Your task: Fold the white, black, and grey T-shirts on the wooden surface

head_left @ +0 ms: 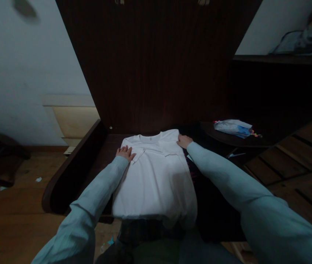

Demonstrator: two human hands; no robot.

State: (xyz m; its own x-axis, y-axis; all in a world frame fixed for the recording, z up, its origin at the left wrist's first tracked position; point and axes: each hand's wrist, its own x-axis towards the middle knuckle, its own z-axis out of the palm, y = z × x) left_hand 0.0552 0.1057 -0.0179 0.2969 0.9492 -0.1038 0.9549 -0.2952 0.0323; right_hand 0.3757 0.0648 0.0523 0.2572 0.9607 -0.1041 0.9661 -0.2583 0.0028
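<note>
A white shirt (156,179) lies spread on a dark wooden surface, its neckline at the far side and its hem hanging over the near edge. Both short sleeves are folded inward across the chest. My left hand (126,153) rests flat on the shirt's left side by the folded sleeve, fingers spread. At the far right shoulder, my right hand (184,141) has its fingers closed on the shirt's edge. The tips of that hand are partly hidden by the cloth.
A tall dark wooden panel (158,66) rises behind the shirt. Dark cloth (216,205) lies to the right. A white-and-blue packet (234,127) sits on a rounded shelf (213,136). At left, a raised side board (70,172) borders the surface.
</note>
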